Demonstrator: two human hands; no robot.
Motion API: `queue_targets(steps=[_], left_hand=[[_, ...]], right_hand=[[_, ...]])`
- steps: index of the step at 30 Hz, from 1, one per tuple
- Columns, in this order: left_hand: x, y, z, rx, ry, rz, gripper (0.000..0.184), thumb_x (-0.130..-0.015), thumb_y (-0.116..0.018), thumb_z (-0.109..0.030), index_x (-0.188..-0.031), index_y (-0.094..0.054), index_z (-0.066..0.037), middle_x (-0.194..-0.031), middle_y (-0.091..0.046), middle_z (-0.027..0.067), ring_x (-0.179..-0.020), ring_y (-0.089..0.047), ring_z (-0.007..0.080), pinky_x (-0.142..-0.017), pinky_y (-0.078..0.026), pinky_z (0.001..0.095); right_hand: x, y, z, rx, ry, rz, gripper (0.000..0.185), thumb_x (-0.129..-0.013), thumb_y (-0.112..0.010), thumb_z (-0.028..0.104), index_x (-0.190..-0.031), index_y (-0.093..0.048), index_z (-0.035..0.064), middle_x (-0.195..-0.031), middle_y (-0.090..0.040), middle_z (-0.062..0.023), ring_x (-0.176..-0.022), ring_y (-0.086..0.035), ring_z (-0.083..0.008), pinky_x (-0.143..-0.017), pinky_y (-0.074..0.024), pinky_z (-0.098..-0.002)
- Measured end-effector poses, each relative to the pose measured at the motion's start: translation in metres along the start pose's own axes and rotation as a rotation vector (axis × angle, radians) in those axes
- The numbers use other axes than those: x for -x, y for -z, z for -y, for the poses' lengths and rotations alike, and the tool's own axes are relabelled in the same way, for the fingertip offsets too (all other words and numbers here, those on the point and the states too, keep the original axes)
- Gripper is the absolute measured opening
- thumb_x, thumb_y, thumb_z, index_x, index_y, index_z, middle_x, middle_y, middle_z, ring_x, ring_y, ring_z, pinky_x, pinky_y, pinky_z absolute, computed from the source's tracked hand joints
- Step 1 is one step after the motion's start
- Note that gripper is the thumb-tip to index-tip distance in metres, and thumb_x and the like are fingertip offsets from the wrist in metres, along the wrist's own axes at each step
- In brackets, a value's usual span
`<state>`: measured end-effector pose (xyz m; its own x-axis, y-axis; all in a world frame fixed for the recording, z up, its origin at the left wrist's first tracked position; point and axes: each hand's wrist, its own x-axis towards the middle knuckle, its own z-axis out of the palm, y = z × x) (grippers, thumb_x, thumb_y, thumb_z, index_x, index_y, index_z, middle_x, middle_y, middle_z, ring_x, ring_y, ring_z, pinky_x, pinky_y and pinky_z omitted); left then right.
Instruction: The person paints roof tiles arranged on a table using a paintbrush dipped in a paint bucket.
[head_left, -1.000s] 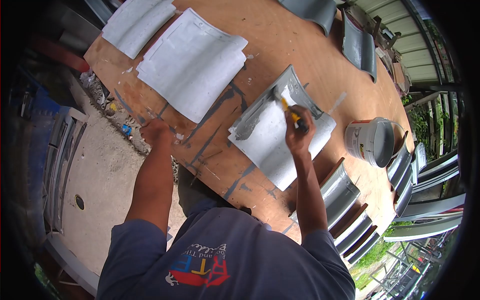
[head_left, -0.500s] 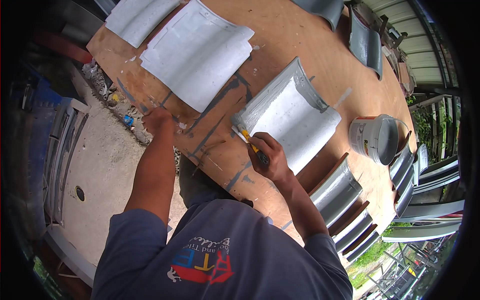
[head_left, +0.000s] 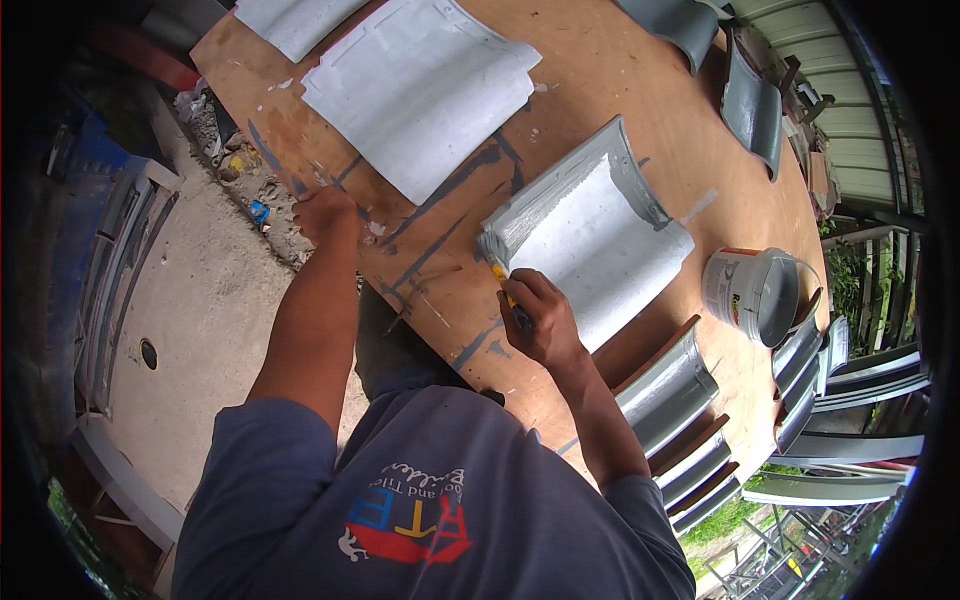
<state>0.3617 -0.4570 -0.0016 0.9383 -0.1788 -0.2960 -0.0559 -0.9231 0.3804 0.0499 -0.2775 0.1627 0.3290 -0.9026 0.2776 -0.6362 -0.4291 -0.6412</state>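
My right hand [head_left: 545, 318] is closed round the yellow handle of a paintbrush [head_left: 498, 270]. The bristles touch the lower left corner of a curved roof tile [head_left: 585, 245]. Grey paint covers that tile's left side and upper right end, while its middle is pale and unpainted. My left hand [head_left: 326, 214] has its fingers curled at the near edge of the plywood table [head_left: 440, 290]; its fingertips are partly hidden. Just above and right of the left hand lies a whitish, unpainted roof tile [head_left: 420, 95].
A white paint bucket [head_left: 735, 285] with grey inside stands right of the tile. Grey-painted tiles [head_left: 670, 390] line the near right edge, and another grey tile [head_left: 752, 110] sits at the far edge. Below the left side is a concrete floor [head_left: 225, 300] with rubble.
The brush has shifted slightly along the tile's lower left edge, and its angle has changed. The whole view has shifted slightly. My left hand stays at the table edge.
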Motion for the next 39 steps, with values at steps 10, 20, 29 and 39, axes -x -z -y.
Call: queue_targets(steps=[10,20,29,39], left_hand=[[0.013,0.023,-0.007,0.022,0.004,0.12,0.053,-0.111,-0.029,-0.035,-0.139,-0.052,0.003,-0.143,-0.058,0.0242,-0.13,-0.06,0.0437,-0.106,-0.054,0.0548],[-0.003,-0.003,0.0,0.001,0.006,0.013,0.05,-0.111,-0.03,-0.035,-0.133,-0.056,0.0,-0.135,-0.061,0.0197,-0.124,-0.063,0.0395,-0.1,-0.054,0.0576],[0.005,0.011,-0.004,0.001,0.006,0.041,0.049,-0.112,-0.028,-0.034,-0.132,-0.056,0.001,-0.135,-0.061,0.0205,-0.126,-0.063,0.0396,-0.101,-0.055,0.0566],[-0.009,-0.004,0.0,0.007,-0.002,0.037,0.05,-0.111,-0.029,-0.034,-0.132,-0.057,0.003,-0.135,-0.062,0.0239,-0.124,-0.065,0.0417,-0.102,-0.056,0.0556]], right_hand=[[-0.022,0.022,0.008,-0.102,-0.101,-0.047,0.016,-0.087,-0.074,-0.004,-0.101,-0.068,-0.0017,-0.099,-0.068,-0.017,-0.086,-0.07,-0.0373,-0.073,-0.0577,-0.0418],[-0.031,0.041,0.018,0.017,-0.08,0.326,0.029,-0.073,-0.07,-0.013,-0.1,-0.068,-0.0017,-0.101,-0.067,-0.014,-0.1,-0.068,-0.0353,-0.081,-0.0583,-0.0445],[-0.013,0.026,0.016,0.064,0.106,0.112,0.032,-0.071,-0.074,-0.007,-0.102,-0.067,-0.0005,-0.116,-0.066,-0.0114,-0.099,-0.067,-0.0323,-0.08,-0.0599,-0.0418],[-0.018,0.034,0.028,0.024,-0.053,0.147,0.033,-0.073,-0.072,-0.009,-0.105,-0.067,-0.0007,-0.108,-0.066,-0.0108,-0.097,-0.067,-0.0317,-0.079,-0.0588,-0.0427]])
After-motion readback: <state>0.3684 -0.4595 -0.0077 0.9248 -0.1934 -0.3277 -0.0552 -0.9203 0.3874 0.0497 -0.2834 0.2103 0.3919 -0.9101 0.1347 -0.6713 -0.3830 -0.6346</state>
